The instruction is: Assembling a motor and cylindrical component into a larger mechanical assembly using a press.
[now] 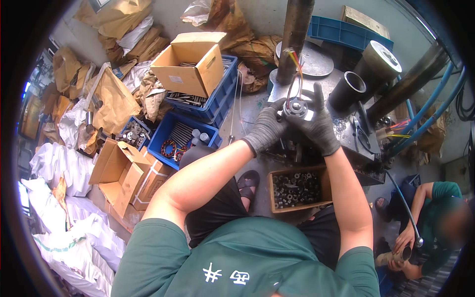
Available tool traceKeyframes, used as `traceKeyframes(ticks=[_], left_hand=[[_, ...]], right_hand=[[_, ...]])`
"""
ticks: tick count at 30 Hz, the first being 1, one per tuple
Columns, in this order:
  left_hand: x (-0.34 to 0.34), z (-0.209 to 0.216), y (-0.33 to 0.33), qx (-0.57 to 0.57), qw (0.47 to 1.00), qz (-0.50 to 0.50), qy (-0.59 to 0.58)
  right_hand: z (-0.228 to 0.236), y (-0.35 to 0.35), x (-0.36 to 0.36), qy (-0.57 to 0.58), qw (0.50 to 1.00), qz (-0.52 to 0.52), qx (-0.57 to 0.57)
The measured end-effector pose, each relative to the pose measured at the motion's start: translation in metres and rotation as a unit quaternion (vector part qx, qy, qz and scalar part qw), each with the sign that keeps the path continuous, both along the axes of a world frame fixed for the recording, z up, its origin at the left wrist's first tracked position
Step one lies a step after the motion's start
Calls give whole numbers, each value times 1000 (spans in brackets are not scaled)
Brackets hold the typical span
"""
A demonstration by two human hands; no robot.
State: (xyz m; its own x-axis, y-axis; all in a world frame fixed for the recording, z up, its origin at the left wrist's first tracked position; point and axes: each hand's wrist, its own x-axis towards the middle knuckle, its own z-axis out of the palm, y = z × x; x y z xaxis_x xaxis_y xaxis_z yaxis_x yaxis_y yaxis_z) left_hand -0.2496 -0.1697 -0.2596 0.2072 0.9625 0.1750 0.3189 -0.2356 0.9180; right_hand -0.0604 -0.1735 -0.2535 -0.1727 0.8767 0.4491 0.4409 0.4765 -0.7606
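Note:
Both my hands wear grey knit gloves and hold a small round metal motor (pixel 296 107) between them, over the near edge of a metal worktable (pixel 341 129). My left hand (pixel 269 123) grips its left side with the fingers closed. On the other side, my right hand (pixel 319 123) pinches it, with one finger raised. A shaft end shows at the middle of the motor's face. Thin coloured wires (pixel 298 67) rise from it, fanning out in front of a thick steel column (pixel 294 44). The underside of the motor is hidden by my gloves.
Dark cylinders (pixel 349 90) and black pliers (pixel 363 131) lie right of my hands. Below stands a carton of small metal parts (pixel 300 190). Blue bins (pixel 170 131) with rods and wound rings are at left. A long lever (pixel 403 203) reaches toward a seated co-worker (pixel 425 222).

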Motion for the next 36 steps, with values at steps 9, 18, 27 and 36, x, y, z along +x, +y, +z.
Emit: traceKeyframes(ticks=[9, 18, 27, 36], left_hand=[[10, 6, 6, -19, 987, -66, -146], [31, 51, -11, 1, 993, -21, -118], [6, 68, -26, -213, 801, -238, -507], [45, 70, -68, -235, 771, -365, -466]], right_hand=[[-25, -3, -18, 98, 992, 55, -50], [-20, -19, -3, 48, 985, -141, 81], [78, -65, -2, -50, 947, -86, 306], [75, -149, 30, -86, 967, -178, 160]])
